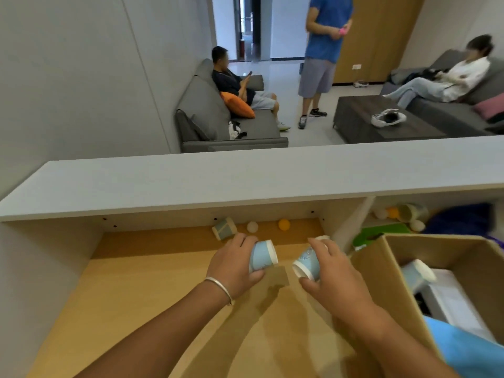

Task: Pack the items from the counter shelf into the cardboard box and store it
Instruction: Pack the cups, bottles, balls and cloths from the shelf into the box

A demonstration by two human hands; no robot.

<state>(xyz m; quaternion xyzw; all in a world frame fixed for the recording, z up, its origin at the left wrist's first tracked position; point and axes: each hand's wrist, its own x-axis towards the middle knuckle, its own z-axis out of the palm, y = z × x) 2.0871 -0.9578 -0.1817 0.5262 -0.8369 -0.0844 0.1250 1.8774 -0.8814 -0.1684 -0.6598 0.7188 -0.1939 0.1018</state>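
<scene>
The cardboard box (381,271) is cut off at the right edge, and the items in the neighbouring compartment are blurred. A pale blue paper cup (262,257) is gripped on its side by the left hand (234,261), and a second blue cup (307,264) is gripped by the right hand (331,274), both above the wooden shelf (141,290). A third cup (224,228) and two balls (268,225) are seen lying at the back.

Two bare forearms, thin silver bangle (219,289) on the left wrist, light blue clothing (469,347) at lower right

Five light-blue paper cups (263,259) in view, apparently; three white plastic balls (252,226), two orange balls (284,224), one brown cardboard box (381,271).
</scene>
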